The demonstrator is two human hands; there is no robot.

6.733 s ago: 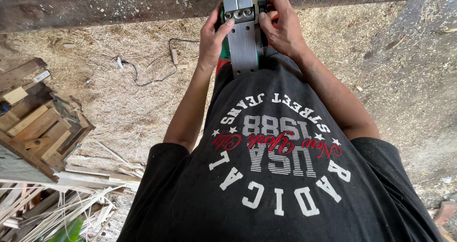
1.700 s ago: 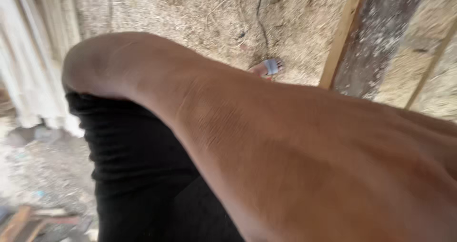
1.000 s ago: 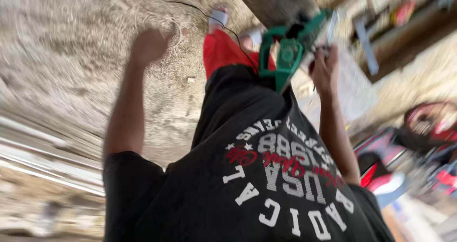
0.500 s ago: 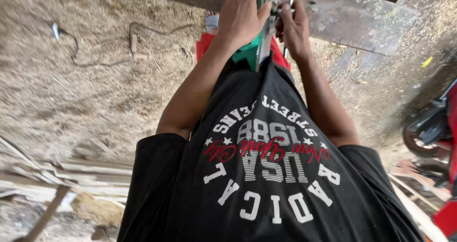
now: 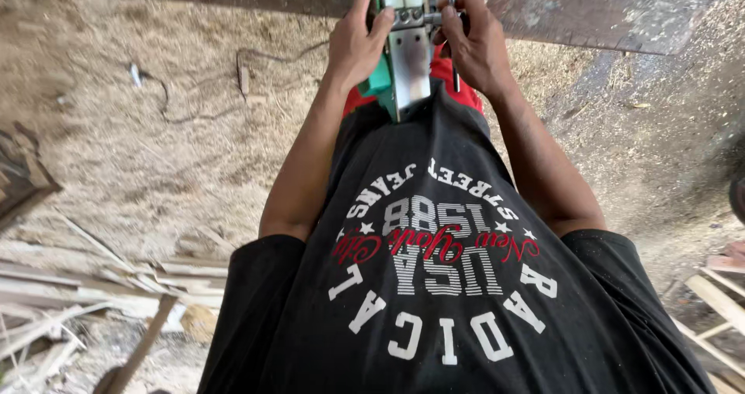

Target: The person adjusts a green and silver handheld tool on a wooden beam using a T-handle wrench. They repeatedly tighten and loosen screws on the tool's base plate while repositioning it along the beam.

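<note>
— At the near edge, what shows, and what has changed since half a second ago?

— A black shirt [image 5: 434,285] with white and red print fills the lower frame. Before, the view tilted left and a red machine showed at the right edge; now the view sits level and that machine is out of sight. Both hands stay on the tool.

— How do the arms lie?

— Both forearms reach away from the body, elbows bent, wrists converging at the top of the frame. The left hand [image 5: 355,45] wraps the tool's green side, fingers curled over the metal top. The right hand [image 5: 475,45] is closed round a dark handle on the other side — a thin metal rod runs down just beside its fingers.

— And the tool itself?

— The tool [image 5: 407,49] is a silver metal body with green casing, held between the hands, above red shorts [image 5: 458,84]. It touches a long grey beam [image 5: 590,10] crossing the top of the frame.

— Anything farther out?

— Sawdust ground, a thin cable [image 5: 233,76] lying on it at the left, and pale wood offcuts [image 5: 93,285] at lower left.
</note>
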